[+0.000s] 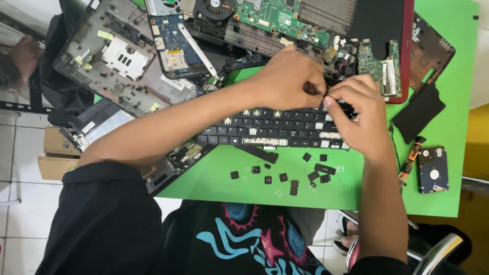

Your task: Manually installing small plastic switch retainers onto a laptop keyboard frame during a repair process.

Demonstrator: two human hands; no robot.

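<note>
A black laptop keyboard (pixel 275 130) lies on the green table (pixel 356 196), with several keys gone and white clips showing. My left hand (pixel 288 81) and my right hand (pixel 356 114) meet over its far right corner. Both pinch a small dark part (pixel 310 89) between fingertips; it looks like a keycap, and the fingers mostly hide it. Loose black keycaps (pixel 283 177) and a long black key bar (pixel 260 153) lie on the table in front of the keyboard.
Stripped laptop parts crowd the far side: a grey base shell (pixel 109 56), green circuit boards (pixel 275 18), a fan (pixel 214 7) and a red-edged lid (pixel 402 56). At right lie a black panel (pixel 417 112), an orange-handled screwdriver (pixel 410 160) and a hard drive (pixel 433 170).
</note>
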